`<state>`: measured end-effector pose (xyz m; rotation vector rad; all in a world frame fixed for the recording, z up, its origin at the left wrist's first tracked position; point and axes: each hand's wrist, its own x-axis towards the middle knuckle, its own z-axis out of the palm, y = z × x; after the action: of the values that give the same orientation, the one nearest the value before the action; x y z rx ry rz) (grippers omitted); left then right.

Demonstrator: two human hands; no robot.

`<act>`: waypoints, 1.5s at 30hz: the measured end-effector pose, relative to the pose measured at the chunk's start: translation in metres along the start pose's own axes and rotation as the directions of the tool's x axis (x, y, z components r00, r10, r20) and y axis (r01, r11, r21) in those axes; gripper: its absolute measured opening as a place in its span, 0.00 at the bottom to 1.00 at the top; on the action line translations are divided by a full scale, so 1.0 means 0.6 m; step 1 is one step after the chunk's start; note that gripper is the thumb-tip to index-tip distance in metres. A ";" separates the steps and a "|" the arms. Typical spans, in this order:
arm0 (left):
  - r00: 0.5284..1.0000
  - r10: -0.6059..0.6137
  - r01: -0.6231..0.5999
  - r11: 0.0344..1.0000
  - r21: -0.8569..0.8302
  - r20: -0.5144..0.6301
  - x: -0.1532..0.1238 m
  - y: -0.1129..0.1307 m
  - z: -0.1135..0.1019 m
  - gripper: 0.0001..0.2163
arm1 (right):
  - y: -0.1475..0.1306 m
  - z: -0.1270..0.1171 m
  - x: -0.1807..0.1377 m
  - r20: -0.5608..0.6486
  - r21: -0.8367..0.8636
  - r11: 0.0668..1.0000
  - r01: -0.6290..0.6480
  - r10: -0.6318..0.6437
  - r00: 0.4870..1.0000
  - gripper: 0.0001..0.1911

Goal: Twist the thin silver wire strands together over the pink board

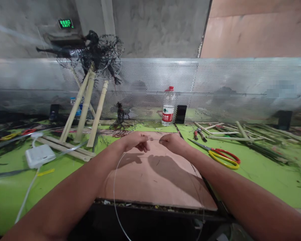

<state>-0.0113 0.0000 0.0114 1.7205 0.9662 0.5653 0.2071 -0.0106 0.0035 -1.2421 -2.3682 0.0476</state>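
Observation:
Both my arms reach forward over a brown board on the green table. My left hand and my right hand are close together, fingers pinched shut on a thin pale wire. A short stretch of the wire runs taut between the two hands. From the left hand it curves down in a long loop over the board's front edge. Another faint strand hangs down from my right hand towards the table edge.
Red-and-yellow scissors and small pliers lie right of the board. A water bottle stands at the back by a perforated metal screen. Bamboo poles topped with tangled black wire lean at back left. A white box sits left.

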 end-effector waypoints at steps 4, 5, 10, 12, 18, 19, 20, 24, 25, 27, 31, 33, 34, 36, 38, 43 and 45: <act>1.000 0.003 0.000 0.988 -0.153 0.023 0.002 -0.003 0.002 0.23 | -0.001 -0.001 -0.001 0.003 0.027 1.000 -0.010 0.010 1.000 0.15; 1.000 0.008 -0.006 0.985 -0.174 0.011 0.003 -0.004 0.001 0.25 | 0.000 -0.001 -0.001 -0.002 0.028 1.000 -0.005 0.005 1.000 0.15; 0.997 0.076 -0.078 0.982 -0.175 -0.018 0.008 -0.008 0.000 0.29 | 0.004 0.003 0.000 -0.018 0.041 0.998 0.039 -0.038 0.999 0.16; 0.990 0.136 -0.141 0.978 -0.154 -0.040 0.009 -0.009 0.000 0.30 | 0.004 0.005 0.001 -0.033 0.052 0.997 0.053 -0.051 0.998 0.16; 0.962 0.270 -0.274 0.956 -0.104 -0.047 0.008 -0.007 0.000 0.31 | 0.003 0.006 0.001 -0.035 0.068 0.997 0.038 -0.036 0.999 0.15; 0.960 0.278 -0.281 0.954 -0.100 -0.044 0.008 -0.006 0.000 0.31 | 0.002 0.006 0.001 -0.032 0.069 0.997 0.036 -0.034 0.999 0.16; 0.957 0.287 -0.289 0.952 -0.095 -0.044 0.008 -0.006 -0.001 0.31 | 0.002 0.006 0.001 -0.033 0.069 0.997 0.038 -0.035 0.999 0.15; 0.941 0.330 -0.334 0.941 -0.059 -0.069 0.011 -0.005 -0.003 0.32 | 0.000 0.004 0.001 -0.045 0.062 0.998 0.030 -0.027 0.999 0.14; 0.936 0.343 -0.346 0.937 -0.041 -0.078 0.012 -0.005 -0.003 0.32 | 0.001 0.004 0.001 -0.043 0.060 0.998 0.019 -0.016 0.999 0.14; 0.927 0.367 -0.367 0.930 0.013 -0.081 0.012 -0.004 -0.002 0.31 | 0.002 0.004 0.001 -0.032 0.058 0.998 -0.002 0.004 0.999 0.12; 0.918 0.394 -0.378 0.900 0.219 -0.038 0.006 0.001 0.003 0.26 | 0.008 0.010 0.002 -0.013 0.046 0.999 -0.006 0.006 1.000 0.12; 0.897 0.440 -0.395 0.830 0.394 -0.027 0.002 0.003 0.006 0.20 | 0.012 0.012 0.003 -0.008 0.042 0.999 0.002 -0.002 1.000 0.11; 0.881 0.474 -0.410 0.777 0.478 -0.015 0.001 0.003 0.007 0.17 | 0.013 0.013 0.003 -0.005 0.045 0.999 0.005 -0.005 1.000 0.11; 0.848 0.530 -0.432 0.680 0.592 0.010 -0.002 0.004 0.008 0.14 | 0.015 0.014 0.004 -0.005 0.058 0.998 0.011 -0.011 1.000 0.11; 0.839 0.544 -0.431 0.656 0.620 0.006 -0.003 0.004 0.010 0.14 | 0.015 0.013 0.005 -0.014 0.073 0.997 0.022 -0.021 1.000 0.11; 0.897 0.430 -0.392 0.881 0.264 -0.103 -0.004 0.009 0.007 0.26 | 0.008 0.008 0.002 -0.001 0.077 0.996 0.034 -0.034 0.999 0.11; 0.943 0.293 -0.295 0.955 0.012 -0.160 -0.001 0.009 0.002 0.31 | 0.003 0.007 0.000 -0.002 0.078 0.996 0.045 -0.045 0.999 0.12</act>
<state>-0.0091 -0.0020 0.0160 1.8430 0.8166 0.9149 0.2069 -0.0088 -0.0005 -1.1523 -2.3692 0.1240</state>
